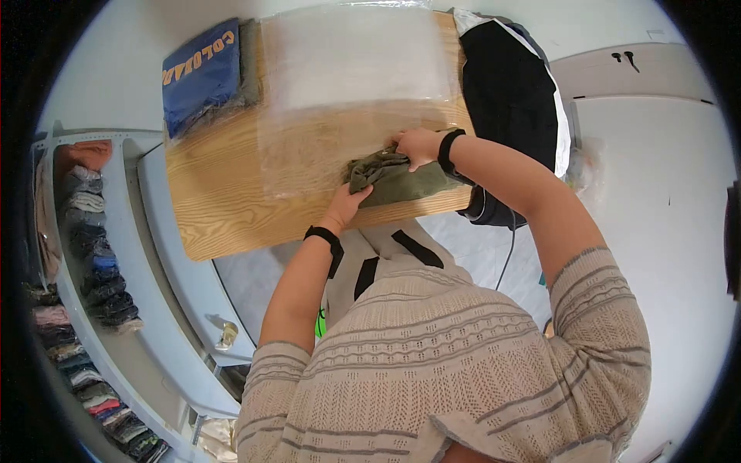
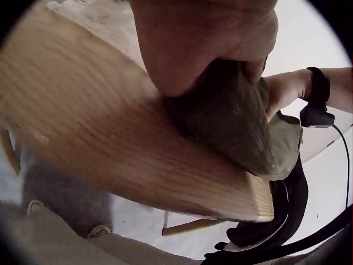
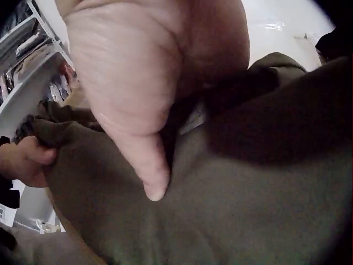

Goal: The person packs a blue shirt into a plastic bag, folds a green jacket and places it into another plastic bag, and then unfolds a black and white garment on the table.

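A folded olive-green garment (image 1: 409,187) lies at the near right edge of the wooden table, its cloth bunched along the far left part. My left hand (image 1: 346,207) holds its left end, thumb on the top side; in the left wrist view the left hand's fingers are mostly hidden by the palm and cloth. Over the far side of the same garment, my right hand (image 1: 419,147) grips the cloth. The right wrist view shows the right thumb (image 3: 154,179) pressed on the near face of the fabric, with the other fingers hidden behind it.
Clear plastic bags (image 1: 355,62) spread over the table's (image 1: 224,216) far middle. A blue bagged garment with orange letters (image 1: 202,73) lies at the far left. Black clothing (image 1: 509,100) is heaped at the right edge. Shelves (image 1: 123,231) of folded clothes stand at left.
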### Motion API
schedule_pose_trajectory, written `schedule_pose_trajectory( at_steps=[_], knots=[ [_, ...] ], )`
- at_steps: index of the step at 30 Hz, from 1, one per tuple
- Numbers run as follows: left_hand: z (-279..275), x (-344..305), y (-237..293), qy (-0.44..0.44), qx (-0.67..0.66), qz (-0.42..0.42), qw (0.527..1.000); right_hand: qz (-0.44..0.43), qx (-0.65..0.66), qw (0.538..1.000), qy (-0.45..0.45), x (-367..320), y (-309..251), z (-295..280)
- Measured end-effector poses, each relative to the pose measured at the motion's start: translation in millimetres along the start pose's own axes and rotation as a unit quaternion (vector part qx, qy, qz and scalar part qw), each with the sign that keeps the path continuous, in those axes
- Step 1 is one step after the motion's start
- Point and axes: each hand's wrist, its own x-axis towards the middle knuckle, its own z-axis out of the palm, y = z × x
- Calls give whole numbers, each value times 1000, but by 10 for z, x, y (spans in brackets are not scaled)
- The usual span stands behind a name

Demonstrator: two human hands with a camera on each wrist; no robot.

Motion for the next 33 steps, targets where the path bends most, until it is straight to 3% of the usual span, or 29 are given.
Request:
schedule_pose_trajectory(
  at_steps=[3,5,9,16,18,21,24,26,28,30,31,32,33],
  knots=[
    [6,-14,-12,9,31,-12,999,-13,8,999,-48,69,-54,-132],
    [20,-16,-17,13,18,1,1000,29,36,991,-123,85,-105,-222],
    [5,4,-35,5,58,11,998,46,55,987,-142,157,-37,-26],
    [-14,-10,-63,-22,63,34,997,10,78,996,-42,-120,-134,132],
    [3,-201,-23,85,186,136,969,-6,172,985,27,-358,-326,40],
    [-303,-388,-27,41,135,209,968,37,119,991,51,-698,-568,49],
    [-789,-521,77,47,259,157,952,92,114,984,102,-1115,-763,90],
    [-1041,-483,76,152,484,219,833,147,137,965,169,-1404,-855,204],
    [-1207,-392,76,153,540,205,802,199,152,955,160,-1652,-936,267],
    [-1241,-335,165,155,591,191,768,272,194,911,242,-1863,-991,412],
    [-1144,-376,246,131,637,125,749,275,192,908,249,-1942,-1056,448],
    [-1031,-381,318,108,677,56,726,331,225,872,281,-2016,-1128,485],
    [-924,-340,353,108,680,61,723,384,259,830,310,-2088,-1182,526]
  ],
)
